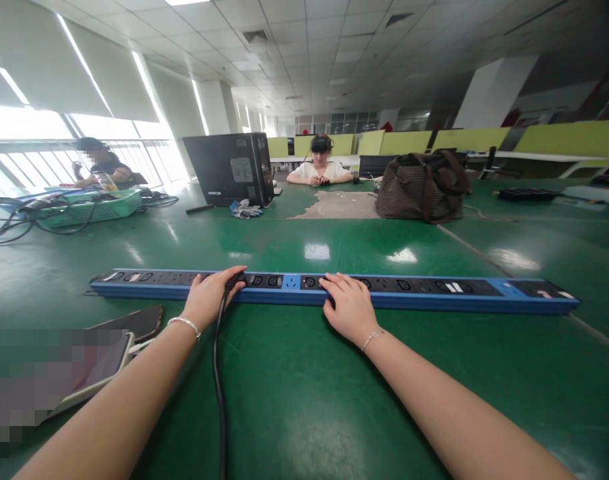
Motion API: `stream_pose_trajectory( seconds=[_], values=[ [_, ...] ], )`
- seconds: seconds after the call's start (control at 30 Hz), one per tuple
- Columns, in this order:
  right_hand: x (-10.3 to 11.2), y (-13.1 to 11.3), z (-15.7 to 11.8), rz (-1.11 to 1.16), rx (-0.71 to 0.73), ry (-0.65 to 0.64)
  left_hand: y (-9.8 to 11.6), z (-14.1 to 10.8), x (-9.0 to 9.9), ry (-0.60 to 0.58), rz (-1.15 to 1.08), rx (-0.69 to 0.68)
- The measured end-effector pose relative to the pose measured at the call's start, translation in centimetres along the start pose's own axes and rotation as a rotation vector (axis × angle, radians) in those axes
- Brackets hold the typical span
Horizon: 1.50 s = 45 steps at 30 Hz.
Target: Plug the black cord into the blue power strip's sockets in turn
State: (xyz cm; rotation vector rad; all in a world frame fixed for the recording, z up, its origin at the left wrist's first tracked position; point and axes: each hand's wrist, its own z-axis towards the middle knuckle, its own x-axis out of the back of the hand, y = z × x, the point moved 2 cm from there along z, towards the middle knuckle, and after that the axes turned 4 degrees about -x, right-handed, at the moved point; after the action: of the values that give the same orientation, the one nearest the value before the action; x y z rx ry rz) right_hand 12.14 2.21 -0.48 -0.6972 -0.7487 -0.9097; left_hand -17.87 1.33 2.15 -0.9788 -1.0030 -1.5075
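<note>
Across the green table (294, 243) lies a blue power strip (289, 297), set crosswise. Spread loosely, the right hand (349, 303) rests on it, pinching nothing; the left hand (207, 293) grips a black plug (237, 279) at the strip's face. That connection seems under way or made, its seating hidden; the other visible sockets (273, 281) stand unfilled.

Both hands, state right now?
Left hand: closed on the black plug at the blue power strip.
Right hand: open, fingers resting on top of the strip, not gripping a plug.
</note>
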Motion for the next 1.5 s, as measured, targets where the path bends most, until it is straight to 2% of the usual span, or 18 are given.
stream_pose_trajectory(
  seconds=[0.17, 0.47, 0.8, 1.17, 1.37, 1.43, 1.5],
  values=[
    [0.0, 0.0, 0.0, 0.001, 0.000, -0.003, 0.6, -0.5, 0.5, 0.009, 0.047, -0.036],
    [0.1, 0.0, 0.0, -0.004, 0.005, -0.003, 0.8, -1.0, 0.4, 0.070, 0.099, -0.069],
    [0.0, 0.1, 0.1, -0.021, 0.002, -0.016, 0.6, -0.3, 1.0, -0.056, 0.147, -0.052],
    [0.0, 0.1, 0.0, -0.027, 0.016, -0.010, 0.1, -0.4, -0.7, 0.099, 0.071, -0.035],
    [0.1, 0.1, 0.0, -0.020, 0.016, -0.014, 0.0, -0.3, -0.8, 0.102, -0.022, -0.026],
    [0.2, 0.1, 0.0, -0.019, 0.013, -0.017, -0.1, -0.2, -0.1, 0.136, -0.103, 0.024],
    [0.2, 0.0, 0.0, -0.017, 0.014, -0.019, -0.4, -0.3, 0.7, 0.231, -0.217, 0.174]
  ],
)
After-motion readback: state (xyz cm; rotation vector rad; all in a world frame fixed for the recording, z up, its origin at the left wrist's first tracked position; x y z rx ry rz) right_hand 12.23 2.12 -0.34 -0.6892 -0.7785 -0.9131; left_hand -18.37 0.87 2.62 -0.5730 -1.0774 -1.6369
